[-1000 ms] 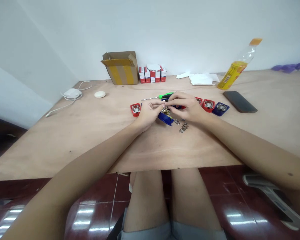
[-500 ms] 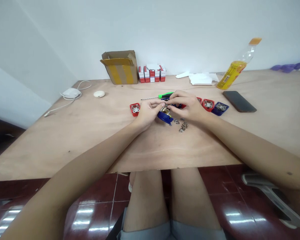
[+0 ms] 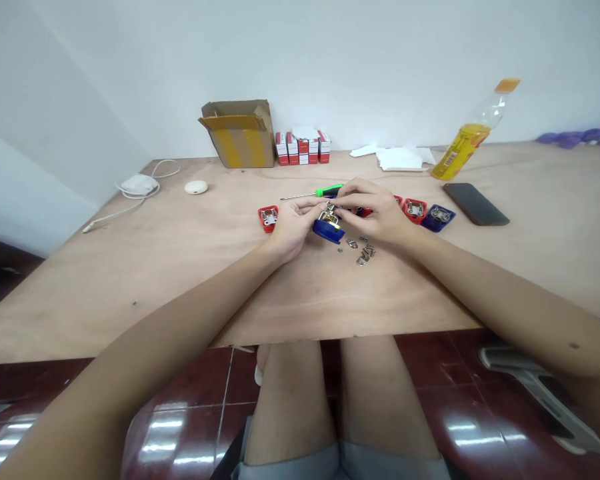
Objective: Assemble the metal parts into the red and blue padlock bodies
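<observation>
My left hand (image 3: 293, 227) and my right hand (image 3: 373, 210) meet over the middle of the plywood table (image 3: 180, 267). Between them is a small blue plastic piece (image 3: 327, 229) with brass-coloured metal on top, lifted slightly off the table. The left fingers curl around its left side. The right thumb and forefinger pinch a tiny metal part at its top. Several small loose metal parts (image 3: 363, 253) lie on the table just below my right hand. A green-handled screwdriver (image 3: 317, 193) lies just behind the hands.
Red pieces (image 3: 269, 217) (image 3: 415, 209) and a blue one (image 3: 439, 216) lie in a row. A black phone (image 3: 474, 203), a yellow bottle (image 3: 467, 137), white papers (image 3: 403, 157), small red boxes (image 3: 303, 148), a cardboard box (image 3: 240, 133), a white charger (image 3: 137, 185) and a white puck (image 3: 196, 187) lie farther back.
Both hands have lifted the blue piece a little and tilted it. The right fingers have shifted on top of it. The camera view has moved slightly.
</observation>
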`<state>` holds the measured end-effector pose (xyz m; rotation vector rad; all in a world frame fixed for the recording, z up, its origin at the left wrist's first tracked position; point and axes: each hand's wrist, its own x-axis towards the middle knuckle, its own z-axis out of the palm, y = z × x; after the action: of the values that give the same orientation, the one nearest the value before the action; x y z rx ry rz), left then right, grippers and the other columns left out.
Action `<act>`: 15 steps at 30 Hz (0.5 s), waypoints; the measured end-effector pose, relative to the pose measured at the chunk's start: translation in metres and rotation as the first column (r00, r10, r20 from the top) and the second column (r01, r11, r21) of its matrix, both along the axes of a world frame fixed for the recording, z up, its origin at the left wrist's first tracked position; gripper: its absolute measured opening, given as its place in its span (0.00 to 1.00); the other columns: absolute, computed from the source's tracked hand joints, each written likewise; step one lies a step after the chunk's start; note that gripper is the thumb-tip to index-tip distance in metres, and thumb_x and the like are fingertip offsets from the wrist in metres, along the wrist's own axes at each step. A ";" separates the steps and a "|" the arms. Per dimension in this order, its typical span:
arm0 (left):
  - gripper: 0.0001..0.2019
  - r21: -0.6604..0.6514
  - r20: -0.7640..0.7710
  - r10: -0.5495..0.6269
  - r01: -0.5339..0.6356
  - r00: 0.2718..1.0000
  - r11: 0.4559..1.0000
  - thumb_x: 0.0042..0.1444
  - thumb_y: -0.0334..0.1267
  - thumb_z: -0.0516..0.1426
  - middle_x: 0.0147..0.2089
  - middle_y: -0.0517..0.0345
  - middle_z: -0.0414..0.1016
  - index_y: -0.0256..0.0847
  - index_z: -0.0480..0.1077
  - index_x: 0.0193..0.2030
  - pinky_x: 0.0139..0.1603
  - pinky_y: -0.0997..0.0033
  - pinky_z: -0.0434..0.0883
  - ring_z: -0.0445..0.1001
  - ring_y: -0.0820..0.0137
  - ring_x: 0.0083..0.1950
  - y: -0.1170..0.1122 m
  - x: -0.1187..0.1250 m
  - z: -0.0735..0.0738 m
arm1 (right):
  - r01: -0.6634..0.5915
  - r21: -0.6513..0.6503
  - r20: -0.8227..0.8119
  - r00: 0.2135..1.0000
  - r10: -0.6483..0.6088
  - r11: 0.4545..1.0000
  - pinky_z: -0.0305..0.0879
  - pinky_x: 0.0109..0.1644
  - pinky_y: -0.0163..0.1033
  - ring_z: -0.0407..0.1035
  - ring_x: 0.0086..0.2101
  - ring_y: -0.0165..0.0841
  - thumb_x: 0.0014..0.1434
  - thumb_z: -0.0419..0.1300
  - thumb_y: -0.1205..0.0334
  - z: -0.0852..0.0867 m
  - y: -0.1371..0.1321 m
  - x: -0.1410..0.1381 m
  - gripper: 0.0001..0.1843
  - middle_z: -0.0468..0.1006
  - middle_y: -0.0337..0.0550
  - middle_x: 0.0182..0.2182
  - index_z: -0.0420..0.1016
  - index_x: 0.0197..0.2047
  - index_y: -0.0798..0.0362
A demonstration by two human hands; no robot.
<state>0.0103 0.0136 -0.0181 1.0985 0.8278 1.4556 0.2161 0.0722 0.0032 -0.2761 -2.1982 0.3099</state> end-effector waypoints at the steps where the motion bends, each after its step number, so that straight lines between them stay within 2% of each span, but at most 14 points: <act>1: 0.19 -0.002 0.001 -0.001 0.001 1.000 1.000 0.50 0.45 0.77 0.40 0.47 0.87 0.36 0.84 0.44 0.48 0.63 0.78 0.85 0.63 0.43 0.000 0.000 0.001 | 0.007 0.003 -0.004 1.000 -0.007 1.000 0.77 0.52 0.53 0.78 0.46 0.43 0.70 0.65 0.61 0.000 0.000 0.000 0.12 0.82 0.47 0.46 0.87 0.54 0.42; 5: 0.19 -0.018 0.007 0.000 0.001 1.000 1.000 0.49 0.45 0.77 0.41 0.47 0.87 0.36 0.84 0.43 0.47 0.64 0.78 0.84 0.63 0.43 -0.002 0.001 0.003 | 0.022 -0.018 0.006 1.000 -0.022 1.000 0.77 0.53 0.53 0.77 0.47 0.43 0.71 0.65 0.59 0.002 -0.002 0.001 0.14 0.82 0.48 0.48 0.85 0.57 0.43; 8: 0.16 -0.021 0.017 -0.022 0.022 1.000 1.000 0.50 0.44 0.76 0.41 0.49 0.87 0.37 0.84 0.41 0.45 0.66 0.77 0.83 0.65 0.42 -0.004 0.001 0.006 | -0.014 -0.050 0.054 0.998 0.017 0.999 0.76 0.57 0.56 0.76 0.52 0.45 0.73 0.63 0.59 0.003 -0.003 0.002 0.18 0.81 0.50 0.54 0.81 0.63 0.43; 10: 0.14 -0.034 0.025 -0.047 0.048 0.999 0.998 0.52 0.44 0.76 0.40 0.50 0.86 0.37 0.85 0.40 0.44 0.67 0.76 0.82 0.66 0.41 -0.005 0.000 0.008 | -0.040 -0.051 0.073 0.996 0.044 0.998 0.75 0.60 0.57 0.75 0.54 0.46 0.74 0.61 0.59 0.003 -0.004 0.001 0.17 0.80 0.50 0.55 0.80 0.63 0.42; 13: 0.12 -0.054 0.054 -0.091 0.094 0.994 0.994 0.53 0.43 0.75 0.40 0.50 0.86 0.38 0.85 0.39 0.44 0.68 0.75 0.81 0.68 0.41 -0.005 -0.001 0.010 | -0.017 -0.070 0.059 0.998 0.021 0.997 0.75 0.57 0.57 0.76 0.50 0.45 0.74 0.60 0.57 0.004 -0.006 0.001 0.14 0.82 0.49 0.50 0.81 0.60 0.43; 15: 0.12 -0.053 0.074 -0.117 0.121 0.990 0.991 0.53 0.42 0.75 0.41 0.50 0.86 0.38 0.85 0.39 0.43 0.69 0.75 0.81 0.68 0.41 -0.005 -0.001 0.011 | -0.003 -0.097 0.052 0.999 0.009 0.995 0.75 0.57 0.56 0.76 0.49 0.45 0.75 0.60 0.55 0.004 -0.007 0.000 0.15 0.82 0.49 0.51 0.79 0.61 0.43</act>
<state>0.0090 0.0083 -0.0073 1.0302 0.7367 1.3554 0.2160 0.0652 0.0069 -0.3344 -2.2394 0.4176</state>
